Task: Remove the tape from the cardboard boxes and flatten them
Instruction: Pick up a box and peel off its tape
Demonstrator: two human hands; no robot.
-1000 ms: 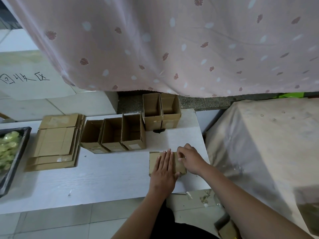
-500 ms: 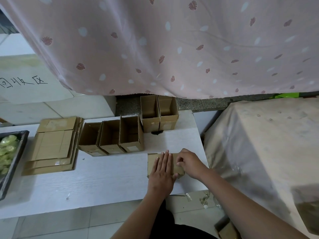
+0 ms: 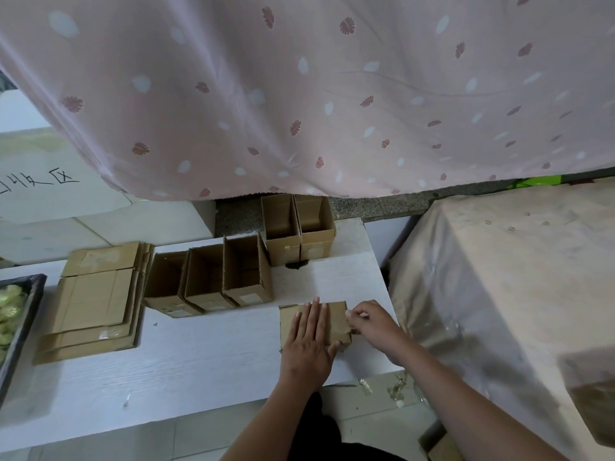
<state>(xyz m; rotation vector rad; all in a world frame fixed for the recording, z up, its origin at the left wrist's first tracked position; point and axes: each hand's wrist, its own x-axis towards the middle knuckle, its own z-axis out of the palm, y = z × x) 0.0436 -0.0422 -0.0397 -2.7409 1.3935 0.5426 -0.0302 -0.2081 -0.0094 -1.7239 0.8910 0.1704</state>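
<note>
Left hand (image 3: 309, 341) flat, fingers straight, pressing small box (image 3: 336, 319) on white table (image 3: 206, 354). Right hand (image 3: 372, 322) pinching box's right edge. Five open boxes (image 3: 246, 277) behind. Flat pile (image 3: 96, 301) far left. Pink curtain (image 3: 299, 94) above.

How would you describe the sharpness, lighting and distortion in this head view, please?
Head view: soft, even light, no glare; faint shadows under the left hand and right hand on the small brown cardboard box; centre reasonably sharp, corners blurred; wide-angle bending curves the white wooden table edges.

Dark tray (image 3: 23, 331) of greenish bits, cut off left.
</note>
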